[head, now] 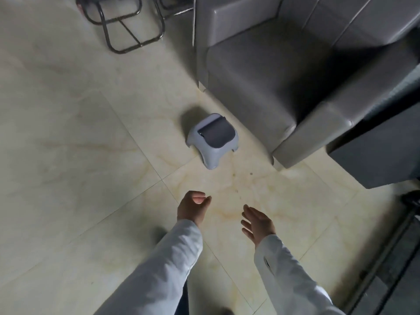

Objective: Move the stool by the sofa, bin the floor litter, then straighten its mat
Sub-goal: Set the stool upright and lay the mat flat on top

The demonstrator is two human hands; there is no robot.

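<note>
A small pale blue-grey plastic stool stands on the tiled floor just in front of the grey sofa, near its front left corner. A dark grey mat lies on the stool's seat, turned a little askew. Small bits of litter dot the floor between the stool and my hands. My left hand hovers below the stool, fingers loosely curled, holding nothing. To its right, my right hand is flat with fingers spread, empty too. Both arms wear white sleeves.
Metal-framed chair legs stand at the top left. A dark low cabinet or table sits right of the sofa. A dark metal frame runs along the lower right. Pale marble-patterned tiles stretch to the left.
</note>
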